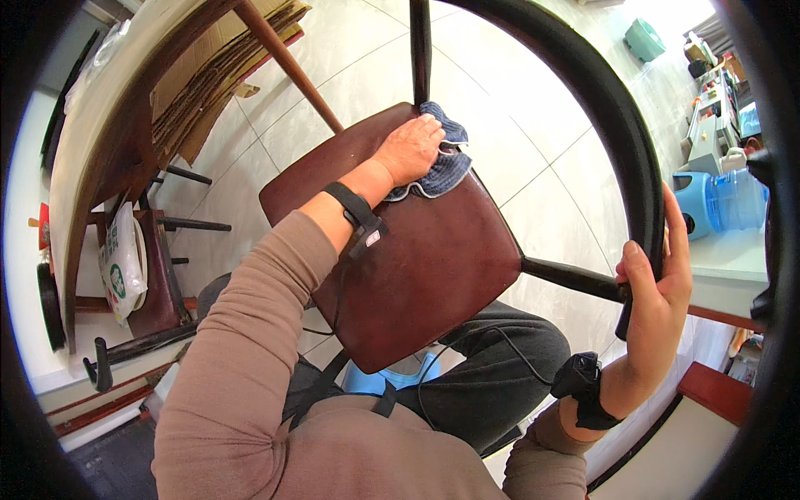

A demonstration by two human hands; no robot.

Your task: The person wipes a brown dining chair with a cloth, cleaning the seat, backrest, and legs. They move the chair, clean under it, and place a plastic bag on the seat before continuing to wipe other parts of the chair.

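A chair's dark red-brown padded seat (425, 275) lies in front of me, its black curved back rail (615, 119) arching over the right side. My left hand (412, 147) presses a blue ribbed cloth (447, 172) onto the far edge of the seat, its fingers bunched on the fabric. Part of the cloth hangs past that edge. My right hand (656, 281) grips the lower end of the back rail, thumb on the near side and fingers wrapped behind. Black straps circle both wrists, and a thin black cable crosses my lap.
A round-edged table (94, 125) stands at left, with stacked flat cardboard (212, 81) beyond it. Another chair (153, 269) there bears a white plastic bag (125, 262). A blue water-cooler bottle (737, 200) is at right, a green bin (644, 40) farther off. A light-blue plastic item (369, 378) shows below the seat.
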